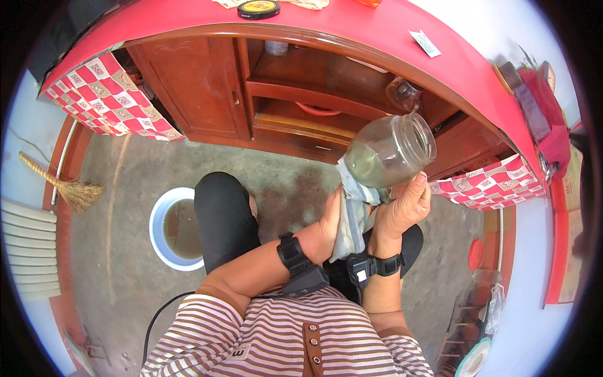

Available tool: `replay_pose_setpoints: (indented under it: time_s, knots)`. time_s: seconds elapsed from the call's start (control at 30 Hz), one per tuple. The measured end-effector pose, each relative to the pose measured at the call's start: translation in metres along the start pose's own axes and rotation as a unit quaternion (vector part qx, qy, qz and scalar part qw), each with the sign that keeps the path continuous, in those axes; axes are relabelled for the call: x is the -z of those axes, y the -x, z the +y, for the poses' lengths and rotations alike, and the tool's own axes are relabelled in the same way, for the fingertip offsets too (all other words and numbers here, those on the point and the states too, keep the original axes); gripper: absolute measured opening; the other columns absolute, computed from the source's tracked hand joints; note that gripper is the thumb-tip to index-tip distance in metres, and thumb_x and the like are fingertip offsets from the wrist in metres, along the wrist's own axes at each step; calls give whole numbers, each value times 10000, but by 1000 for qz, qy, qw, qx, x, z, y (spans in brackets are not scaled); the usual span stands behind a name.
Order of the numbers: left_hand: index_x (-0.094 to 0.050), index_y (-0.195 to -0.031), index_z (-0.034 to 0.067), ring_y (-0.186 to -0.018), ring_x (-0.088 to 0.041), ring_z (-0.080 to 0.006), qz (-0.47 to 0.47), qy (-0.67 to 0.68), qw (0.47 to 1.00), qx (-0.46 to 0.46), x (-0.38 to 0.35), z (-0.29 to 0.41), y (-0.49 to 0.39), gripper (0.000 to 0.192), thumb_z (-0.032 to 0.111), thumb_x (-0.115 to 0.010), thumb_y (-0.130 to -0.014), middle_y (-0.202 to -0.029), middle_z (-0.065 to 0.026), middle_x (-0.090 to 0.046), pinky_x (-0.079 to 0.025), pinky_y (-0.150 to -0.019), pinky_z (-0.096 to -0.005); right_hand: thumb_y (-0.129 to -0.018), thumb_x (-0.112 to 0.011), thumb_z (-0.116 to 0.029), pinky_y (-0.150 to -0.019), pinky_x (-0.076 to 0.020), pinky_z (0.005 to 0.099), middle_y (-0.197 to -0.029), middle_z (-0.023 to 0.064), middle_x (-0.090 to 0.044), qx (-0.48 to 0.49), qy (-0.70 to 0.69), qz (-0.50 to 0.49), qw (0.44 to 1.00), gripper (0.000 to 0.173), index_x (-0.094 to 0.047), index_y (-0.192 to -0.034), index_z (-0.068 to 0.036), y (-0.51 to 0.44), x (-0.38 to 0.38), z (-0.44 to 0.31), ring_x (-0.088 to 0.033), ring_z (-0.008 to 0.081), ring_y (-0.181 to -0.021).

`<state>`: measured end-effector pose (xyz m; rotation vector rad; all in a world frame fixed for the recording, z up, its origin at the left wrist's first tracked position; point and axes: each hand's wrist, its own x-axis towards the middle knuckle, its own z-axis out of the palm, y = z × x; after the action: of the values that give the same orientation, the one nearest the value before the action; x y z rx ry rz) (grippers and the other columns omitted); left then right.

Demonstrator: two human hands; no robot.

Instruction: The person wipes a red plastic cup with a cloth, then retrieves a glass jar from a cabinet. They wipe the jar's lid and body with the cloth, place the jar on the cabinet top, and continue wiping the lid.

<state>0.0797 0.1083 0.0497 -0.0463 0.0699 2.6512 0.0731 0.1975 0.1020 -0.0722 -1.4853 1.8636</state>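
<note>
A clear glass jar (384, 153), without a lid, is tilted in front of me with its wide mouth turned to the right. My right hand (407, 205) grips it from below near the mouth, the thumb up against the glass. Against the jar's base my left hand (332, 214) presses a blue-grey striped cloth (352, 212), whose loose end hangs down over the wrist. Most of my left fingers are hidden behind the cloth and jar.
A white-blue basin (158, 235) of murky water stands on the floor left of my knee. Ahead is a wooden cabinet (193, 89) with a red top (330, 21), bearing a black-rimmed jar lid (258, 9). A straw broom (77, 191) leans at the left wall.
</note>
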Motion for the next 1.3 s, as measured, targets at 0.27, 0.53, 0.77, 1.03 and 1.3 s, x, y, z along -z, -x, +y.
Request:
replay_pose_setpoints:
  time_s: [0.27,0.53,0.77,1.03,1.3]
  knots:
    - [-509,-1298,63,-1079,-596,-186,29,-77,996,-33,-1,9,11,585,540,-358,-994,-1213,-78,-601,-500,-939,-336,-895,-644,-146,-521,-343,257,-613,28,-435,139,197,-132,962,278,-515,-710,17,23,13,8,-399,101,-581]
    - [-509,-1286,18,-1031,-625,-202,25,-155,985,-78,9,40,-4,654,569,-318,-992,-1159,-121,-629,-518,-913,-330,-853,-680,-160,-500,-333,314,-592,85,-400,217,133,-226,940,385,-400,-629,-22,26,21,12,-389,228,-524]
    - [-486,-1292,-28,-1107,-596,-232,-46,-254,958,-129,-1,67,-11,507,393,-427,-1015,-1204,-155,-611,-495,-954,-362,-867,-667,-268,-469,-297,320,-547,70,-394,247,103,-270,925,452,-394,-588,-38,26,34,10,-373,221,-490]
    - [-485,-1305,-32,-1083,-610,-248,-123,-461,870,-127,-34,83,-4,586,438,-528,-959,-1205,-194,-614,-489,-948,-350,-868,-663,-332,-463,-302,316,-539,63,-407,255,100,-264,925,492,-390,-583,-39,23,33,-6,-382,220,-478]
    - [-592,-1168,-31,-935,-560,-149,-237,-578,774,-105,-79,102,11,443,364,-519,-981,-1014,-55,-625,-443,-839,-286,-864,-674,-399,-470,-338,310,-532,58,-442,218,80,-294,927,539,-372,-582,-53,22,31,-22,-409,209,-475]
